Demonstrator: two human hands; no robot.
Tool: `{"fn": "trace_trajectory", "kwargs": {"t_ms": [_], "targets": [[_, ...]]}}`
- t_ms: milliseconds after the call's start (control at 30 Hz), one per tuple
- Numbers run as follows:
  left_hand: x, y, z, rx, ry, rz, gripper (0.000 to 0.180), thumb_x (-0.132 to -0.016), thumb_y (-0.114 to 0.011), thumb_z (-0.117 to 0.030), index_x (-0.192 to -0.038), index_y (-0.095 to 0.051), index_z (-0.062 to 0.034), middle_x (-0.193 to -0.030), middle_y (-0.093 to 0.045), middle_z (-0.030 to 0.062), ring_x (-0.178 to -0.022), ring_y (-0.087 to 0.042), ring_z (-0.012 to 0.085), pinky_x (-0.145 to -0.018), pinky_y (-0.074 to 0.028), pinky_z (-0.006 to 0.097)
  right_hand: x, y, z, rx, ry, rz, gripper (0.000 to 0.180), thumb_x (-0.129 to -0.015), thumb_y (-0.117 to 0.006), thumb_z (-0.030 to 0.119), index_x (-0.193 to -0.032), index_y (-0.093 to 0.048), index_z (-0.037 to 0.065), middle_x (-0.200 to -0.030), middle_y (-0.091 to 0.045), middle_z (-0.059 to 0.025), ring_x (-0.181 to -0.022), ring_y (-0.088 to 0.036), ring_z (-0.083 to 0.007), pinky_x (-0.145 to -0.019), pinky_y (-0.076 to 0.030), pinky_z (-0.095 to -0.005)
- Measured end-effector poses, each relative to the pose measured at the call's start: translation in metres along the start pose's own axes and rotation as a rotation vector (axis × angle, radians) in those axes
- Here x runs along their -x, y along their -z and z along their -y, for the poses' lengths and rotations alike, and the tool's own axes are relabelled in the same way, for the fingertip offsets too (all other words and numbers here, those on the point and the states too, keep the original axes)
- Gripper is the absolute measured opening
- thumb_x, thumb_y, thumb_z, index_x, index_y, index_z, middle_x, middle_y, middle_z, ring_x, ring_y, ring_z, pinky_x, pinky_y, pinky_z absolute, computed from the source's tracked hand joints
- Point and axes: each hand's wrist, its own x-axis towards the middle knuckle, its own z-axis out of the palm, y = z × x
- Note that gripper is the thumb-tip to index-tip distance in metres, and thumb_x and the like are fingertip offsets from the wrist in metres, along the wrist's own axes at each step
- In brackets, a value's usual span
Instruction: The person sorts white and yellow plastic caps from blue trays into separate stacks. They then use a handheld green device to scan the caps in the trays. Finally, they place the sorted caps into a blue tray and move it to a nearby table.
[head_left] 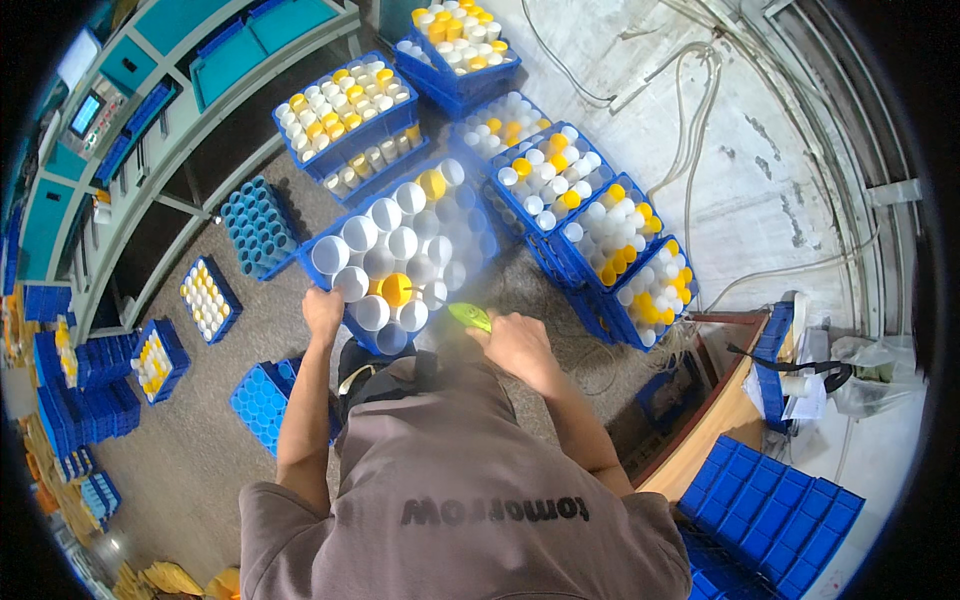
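Note:
A blue crate of upright open-topped cups, mostly white with a few yellow, is tilted in front of my body. My left hand is closed on the crate's near left edge. In my right hand, at the crate's near right side, is a bright green air blow gun. Its thin nozzle points in over the cups near the yellow one. Pale haze blurs the crate's right side and the cups there. My right fingers are wrapped around the gun's grip and partly hidden.
Filled crates stand stacked beyond, and more line the wall on the right. An empty blue crate and smaller filled ones lie on the floor to the left. A teal machine stands far left; a wooden table is at right.

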Motion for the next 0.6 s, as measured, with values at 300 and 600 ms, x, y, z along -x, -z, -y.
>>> {"fn": "trace_trajectory", "kwargs": {"t_ms": [300, 600], "targets": [[0.009, 0.008, 0.028, 0.078, 0.088, -0.028, 0.039, -0.079, -0.073, -0.03, -0.083, -0.07, 0.0091, -0.083, -0.069, 0.0314, -0.086, -0.07, 0.0433, -0.078, -0.053, 0.048, -0.01, 0.011, -0.023, -0.005, -0.095, -0.037, 0.047, -0.096, -0.054, 0.049, -0.102, -0.068, 0.005, -0.084, -0.071, -0.0193, -0.082, -0.07, -0.0377, -0.073, -0.054, -0.0481], [0.03, 0.017, 0.035, 0.222, -0.024, -0.078, 0.054, -0.078, -0.077, -0.031, -0.063, -0.054, 0.0156, -0.059, -0.061, 0.0222, -0.06, -0.059, 0.0193, -0.059, -0.048, 0.045, -0.031, 0.038, -0.075, -0.055, -0.233, -0.206, 0.05, -0.095, -0.056, 0.05, -0.102, -0.069, 0.001, -0.088, -0.07, -0.0242, -0.088, -0.068, -0.042, -0.079, -0.054, -0.0504]]}}
